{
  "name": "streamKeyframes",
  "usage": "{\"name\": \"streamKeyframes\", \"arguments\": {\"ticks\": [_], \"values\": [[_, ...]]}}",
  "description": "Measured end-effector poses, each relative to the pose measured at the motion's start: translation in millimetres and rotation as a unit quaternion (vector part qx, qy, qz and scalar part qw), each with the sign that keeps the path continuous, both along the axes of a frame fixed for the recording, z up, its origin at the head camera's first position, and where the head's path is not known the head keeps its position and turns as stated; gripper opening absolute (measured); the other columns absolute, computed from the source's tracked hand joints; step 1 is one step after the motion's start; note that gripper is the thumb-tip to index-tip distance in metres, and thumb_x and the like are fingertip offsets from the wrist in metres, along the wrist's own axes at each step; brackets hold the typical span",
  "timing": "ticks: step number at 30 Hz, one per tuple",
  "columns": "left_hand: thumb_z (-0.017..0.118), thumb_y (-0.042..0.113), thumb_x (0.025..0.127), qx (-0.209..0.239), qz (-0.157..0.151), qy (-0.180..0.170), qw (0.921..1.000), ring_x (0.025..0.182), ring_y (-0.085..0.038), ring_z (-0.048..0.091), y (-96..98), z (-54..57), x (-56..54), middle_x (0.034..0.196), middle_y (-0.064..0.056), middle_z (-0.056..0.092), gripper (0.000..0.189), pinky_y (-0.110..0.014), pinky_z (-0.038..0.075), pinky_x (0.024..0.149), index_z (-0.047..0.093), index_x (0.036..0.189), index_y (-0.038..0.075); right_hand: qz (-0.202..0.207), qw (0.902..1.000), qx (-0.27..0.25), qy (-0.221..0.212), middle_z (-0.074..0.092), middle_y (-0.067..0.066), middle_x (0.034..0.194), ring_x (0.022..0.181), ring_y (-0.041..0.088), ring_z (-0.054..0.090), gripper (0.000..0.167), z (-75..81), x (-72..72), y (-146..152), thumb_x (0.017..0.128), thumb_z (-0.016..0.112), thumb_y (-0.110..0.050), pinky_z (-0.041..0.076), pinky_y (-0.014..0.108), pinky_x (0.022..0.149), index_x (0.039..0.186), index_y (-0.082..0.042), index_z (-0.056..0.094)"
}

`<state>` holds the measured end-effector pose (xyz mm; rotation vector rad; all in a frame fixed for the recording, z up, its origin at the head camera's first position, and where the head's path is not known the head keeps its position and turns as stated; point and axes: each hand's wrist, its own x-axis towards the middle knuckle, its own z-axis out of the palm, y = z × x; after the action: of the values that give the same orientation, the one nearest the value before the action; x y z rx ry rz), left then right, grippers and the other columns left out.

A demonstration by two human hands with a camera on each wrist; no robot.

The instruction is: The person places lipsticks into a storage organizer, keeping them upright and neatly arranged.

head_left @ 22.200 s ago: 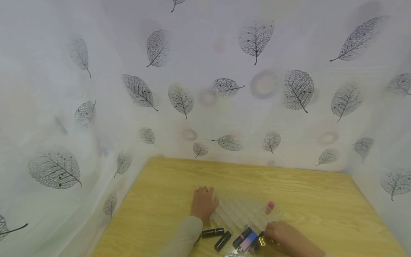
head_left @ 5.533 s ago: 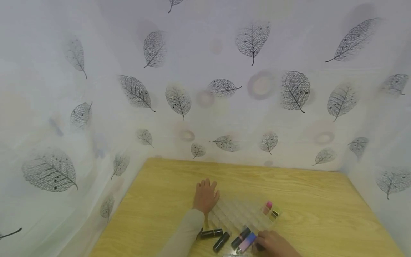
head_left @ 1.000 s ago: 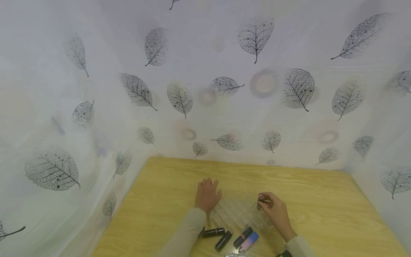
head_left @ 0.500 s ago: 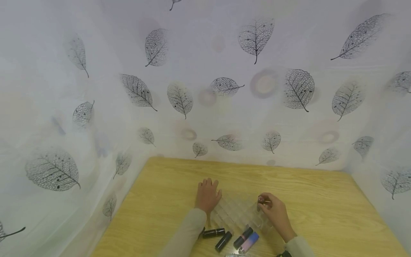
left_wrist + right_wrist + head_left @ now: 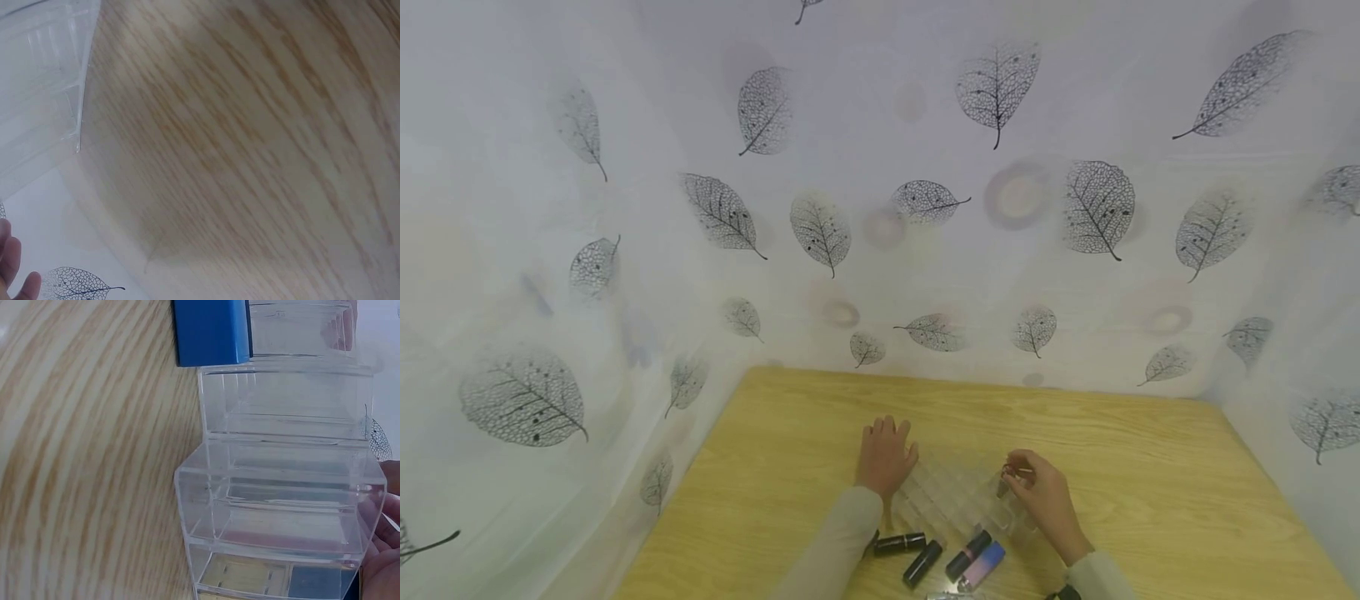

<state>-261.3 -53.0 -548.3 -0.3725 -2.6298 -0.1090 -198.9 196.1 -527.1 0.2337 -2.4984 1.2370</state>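
Note:
A clear plastic organizer point(image 5: 951, 496) with stepped rows of compartments sits on the table. My left hand point(image 5: 885, 457) rests at its left side, fingers spread. My right hand point(image 5: 1041, 496) pinches a small dark lipstick point(image 5: 1002, 486) over the organizer's far right part; its lower end points down, but whether it is inside a compartment I cannot tell. The right wrist view shows the front compartments point(image 5: 287, 475), a gold block-like thing point(image 5: 247, 575) in the lowest one, and right fingers point(image 5: 381, 537) behind the plastic. My right hand hides the organizer's right corner in the head view.
In front of the organizer lie black lipstick tubes point(image 5: 899, 544), another black tube point(image 5: 922, 563), a dark tube with a pink band point(image 5: 968, 556) and a blue-pink tube point(image 5: 981, 567). A silvery thing point(image 5: 951, 596) shows at the lower edge. Leaf-printed sheeting point(image 5: 880, 275) surrounds the wooden table point(image 5: 820, 408).
Since 5.5 s ago, my right hand has carried a dark lipstick from the front group to the organizer's far right. In the last second the lipstick has tilted slightly. The left hand keeps its place.

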Motion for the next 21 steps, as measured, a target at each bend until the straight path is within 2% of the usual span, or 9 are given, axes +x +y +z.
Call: {"name": "streamKeyframes", "arguments": {"ticks": [4,9,16,21], "values": [[0.058,0.037,0.085,0.003,-0.001,-0.001,1.0000,0.078,-0.018,0.049,-0.2,2.3,1.2,0.085,-0.002,0.054,0.025,-0.034,0.040,0.072,0.061,0.100,0.018,-0.004,1.0000,0.004,-0.006,0.068,0.016,0.093,0.084,0.031,0.069,0.029,1.0,-0.3,-0.3,0.073,0.070,0.009,0.055,0.026,0.071,0.100,0.005,0.062],[0.058,0.038,0.086,-0.003,0.000,-0.001,1.0000,0.078,-0.018,0.049,-0.1,5.1,2.2,0.085,-0.002,0.054,0.025,-0.034,0.040,0.072,0.060,0.100,0.018,-0.008,0.9996,0.024,0.008,0.068,0.016,0.094,0.082,0.030,0.068,0.030,3.3,0.3,-0.4,0.072,0.072,0.007,0.055,0.029,0.070,0.101,0.004,0.062],[0.061,0.038,0.083,-0.003,-0.004,0.017,0.9998,0.075,-0.017,0.048,0.8,6.0,2.7,0.082,-0.002,0.053,0.025,-0.034,0.040,0.069,0.060,0.097,0.017,-0.012,0.9982,0.055,0.020,0.068,0.015,0.096,0.085,0.031,0.068,0.031,9.3,3.6,1.1,0.074,0.073,0.000,0.055,0.033,0.071,0.103,0.002,0.062],[0.059,0.038,0.084,-0.007,0.000,0.011,0.9999,0.076,-0.017,0.049,0.7,5.5,2.3,0.083,-0.002,0.054,0.024,-0.033,0.040,0.069,0.060,0.097,0.018,-0.012,0.9970,0.072,0.024,0.068,0.014,0.098,0.086,0.029,0.067,0.030,13.0,5.3,2.2,0.075,0.073,-0.002,0.054,0.035,0.073,0.103,0.000,0.063]]}}
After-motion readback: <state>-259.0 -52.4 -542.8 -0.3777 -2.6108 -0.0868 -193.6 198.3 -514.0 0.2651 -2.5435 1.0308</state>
